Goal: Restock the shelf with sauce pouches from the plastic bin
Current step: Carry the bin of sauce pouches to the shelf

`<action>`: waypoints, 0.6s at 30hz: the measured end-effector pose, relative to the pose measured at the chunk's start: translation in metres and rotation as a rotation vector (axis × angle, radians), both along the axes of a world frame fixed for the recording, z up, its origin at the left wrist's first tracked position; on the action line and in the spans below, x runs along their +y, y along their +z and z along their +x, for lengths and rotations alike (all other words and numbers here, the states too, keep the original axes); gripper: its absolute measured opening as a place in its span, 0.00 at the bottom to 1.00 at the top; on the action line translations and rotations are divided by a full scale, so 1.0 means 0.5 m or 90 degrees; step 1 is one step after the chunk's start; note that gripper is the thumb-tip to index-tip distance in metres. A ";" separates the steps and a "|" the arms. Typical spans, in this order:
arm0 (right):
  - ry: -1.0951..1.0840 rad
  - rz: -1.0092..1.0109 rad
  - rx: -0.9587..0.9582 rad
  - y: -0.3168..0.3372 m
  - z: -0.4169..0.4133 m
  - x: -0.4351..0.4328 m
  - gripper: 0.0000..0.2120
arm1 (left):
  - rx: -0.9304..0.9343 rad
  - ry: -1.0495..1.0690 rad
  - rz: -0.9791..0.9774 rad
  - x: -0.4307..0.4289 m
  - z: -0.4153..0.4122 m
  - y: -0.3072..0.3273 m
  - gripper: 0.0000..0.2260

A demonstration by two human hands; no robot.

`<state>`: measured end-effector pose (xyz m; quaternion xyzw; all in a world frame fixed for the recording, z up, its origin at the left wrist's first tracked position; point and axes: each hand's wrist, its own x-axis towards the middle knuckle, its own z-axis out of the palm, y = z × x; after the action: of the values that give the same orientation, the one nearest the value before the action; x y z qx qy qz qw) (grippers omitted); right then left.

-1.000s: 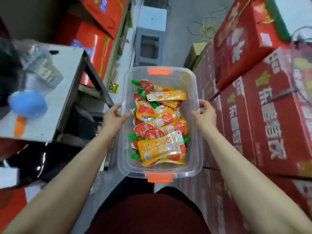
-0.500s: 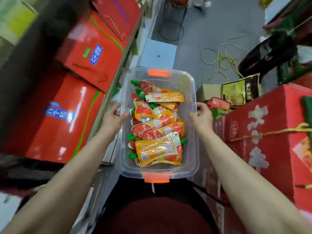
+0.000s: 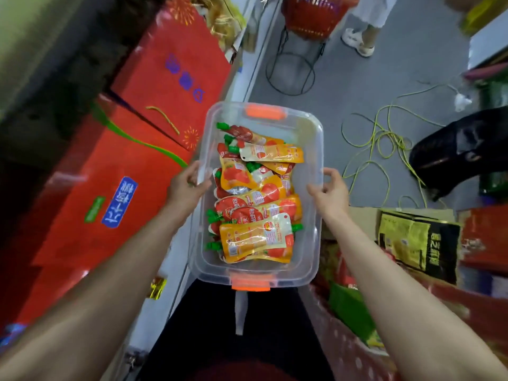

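A clear plastic bin (image 3: 310,127) with orange latches is carried in front of my body, above the aisle floor. Several orange and red sauce pouches (image 3: 257,235) with green caps lie piled inside it. My left hand (image 3: 185,188) grips the bin's left rim. My right hand (image 3: 331,192) grips the right rim, fingers curled over the edge. No shelf slot for the pouches is plainly in view.
Red gift boxes (image 3: 154,149) line the left side. A black and gold box (image 3: 415,240) and red cartons stand at the right. Yellow-green cord (image 3: 384,138) tangles on the grey floor ahead. A red basket on a wire stand (image 3: 299,50) and someone's feet (image 3: 357,41) are farther up.
I have carried the bin forward along the aisle; the red cartons at the right slid back and more floor, the cord and the basket stand came into view. Both hands keep their grip.
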<state>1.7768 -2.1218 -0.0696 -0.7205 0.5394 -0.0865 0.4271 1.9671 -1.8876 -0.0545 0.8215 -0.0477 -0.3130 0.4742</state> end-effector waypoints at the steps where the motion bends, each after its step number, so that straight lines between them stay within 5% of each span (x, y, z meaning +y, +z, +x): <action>1: 0.010 -0.003 0.011 -0.011 0.029 -0.030 0.20 | 0.001 -0.002 0.008 -0.031 0.033 -0.015 0.28; 18: 0.071 0.088 0.097 -0.208 0.276 -0.335 0.21 | -0.045 -0.069 0.138 -0.374 0.296 -0.222 0.24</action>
<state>1.9150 -2.2895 -0.1737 -0.7227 0.5344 0.0297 0.4373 2.1149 -2.0748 -0.1655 0.8745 -0.0744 -0.3125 0.3634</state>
